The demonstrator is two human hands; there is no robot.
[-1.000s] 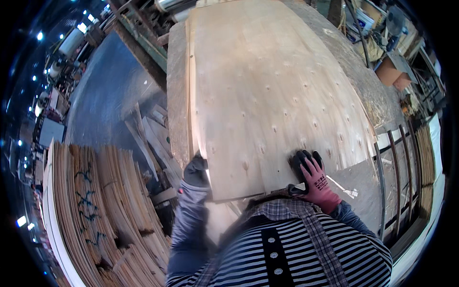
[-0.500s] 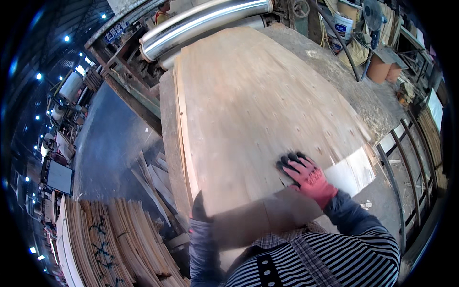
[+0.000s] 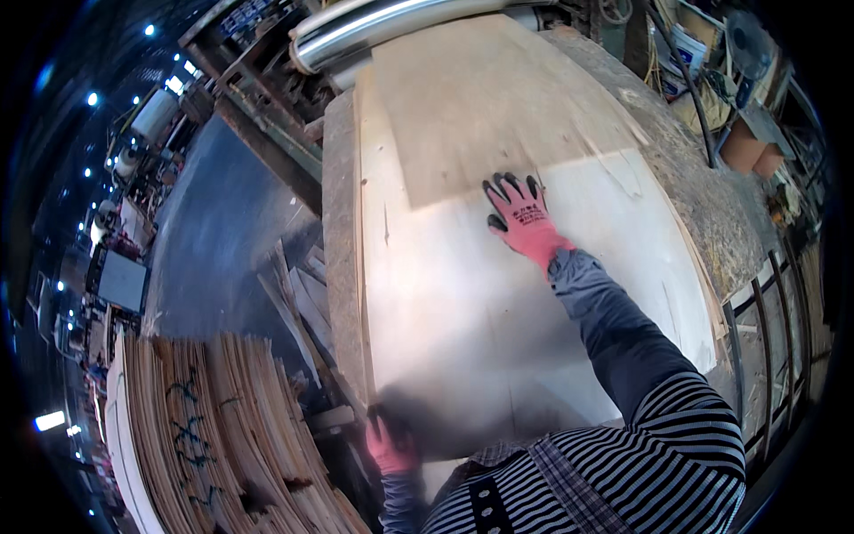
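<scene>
The tan veneer sheet (image 3: 507, 98) lay toward the table's (image 3: 712, 205) far edge, on top of a paler veneer sheet (image 3: 534, 303), its far end at the shiny metal roller (image 3: 391, 34). The right hand (image 3: 523, 218), in a pink glove with black fingertips, was spread flat at the tan sheet's near edge. The left hand (image 3: 391, 445), also gloved, was at the table's near left corner; whether it pinched anything, I could not tell. Beyond the left edge stood 1 veneer stack (image 3: 222, 427) with blue marks.

Tan wood sheet (image 3: 498, 98), ragged right edge, lying over far part of paler wood sheet (image 3: 463, 294)
</scene>
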